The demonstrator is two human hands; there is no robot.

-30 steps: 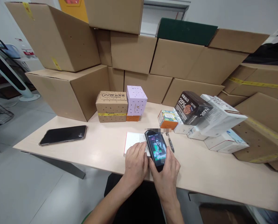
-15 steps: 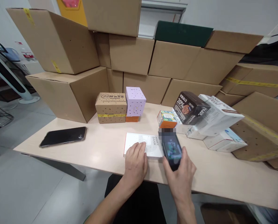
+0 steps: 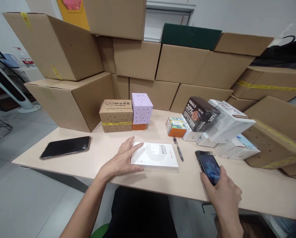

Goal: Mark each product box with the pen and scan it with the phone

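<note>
A flat white power bank box [image 3: 154, 156] lies on the table in front of me. At its left end is my left hand [image 3: 122, 158], open, with fingers spread around that end; I cannot tell how firmly they touch it. My right hand [image 3: 223, 190] is wrapped around the lower part of a black smartphone [image 3: 210, 168] with its screen lit, held low over the table on the right. Between the box and this phone lies a pen [image 3: 178, 150]. A second smartphone [image 3: 66, 147], its screen dark, rests at the table's left.
Behind the white box stand a brown carton [image 3: 117, 115], a lilac box [image 3: 142, 109] and a small orange box [image 3: 175, 127]. A black box [image 3: 200, 114] and several white boxes [image 3: 231, 120] are piled at right. Large cardboard boxes [image 3: 138, 58] wall the table's back.
My left hand has slid from the top of the white box to its left end, fingers spreading. My right hand has carried the phone rightward, and the pen now shows.
</note>
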